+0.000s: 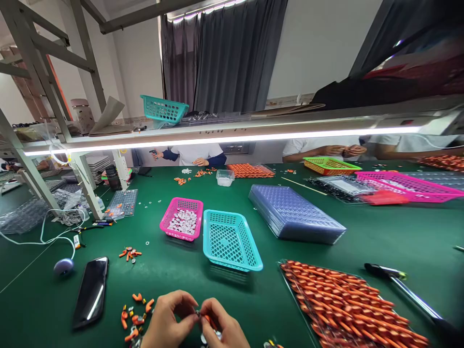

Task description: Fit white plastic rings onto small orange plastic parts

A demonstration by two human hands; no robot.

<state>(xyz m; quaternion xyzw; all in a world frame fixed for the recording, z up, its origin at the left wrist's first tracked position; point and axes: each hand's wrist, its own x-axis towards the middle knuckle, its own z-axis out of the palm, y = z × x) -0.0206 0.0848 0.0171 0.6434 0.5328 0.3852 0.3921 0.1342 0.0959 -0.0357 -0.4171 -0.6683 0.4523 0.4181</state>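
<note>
Left hand (170,319) and right hand (225,325) meet low in view, fingertips almost together: the right pinches an orange part (208,319), while the left thumb and forefinger close narrowly at a tiny dark bit beside it, and whether they grip it I cannot tell. White pieces (217,334) show just under the right fingers. Close by the left hand, loose orange parts (138,319) lie in a pile on the green table (163,270), with a black phone (90,292) further left and a smaller cluster (129,253) beyond. Right of the hands, a clear tray (295,296) is filled with slanting rows of orange parts, and past it lies a metal rod (413,291) with black ends. Ahead stands a blue basket (234,264), and just beside it, on its left, a pink basket (180,236) with white pieces inside. A stack of clear trays (295,212) sits to the right of these. Across the table, a person (188,153) in dark sleeves has orange and white pieces in front, below a shelf with a lit tube (232,138); a teal basket (165,111) rests on that shelf, before dark curtains (232,58)
</note>
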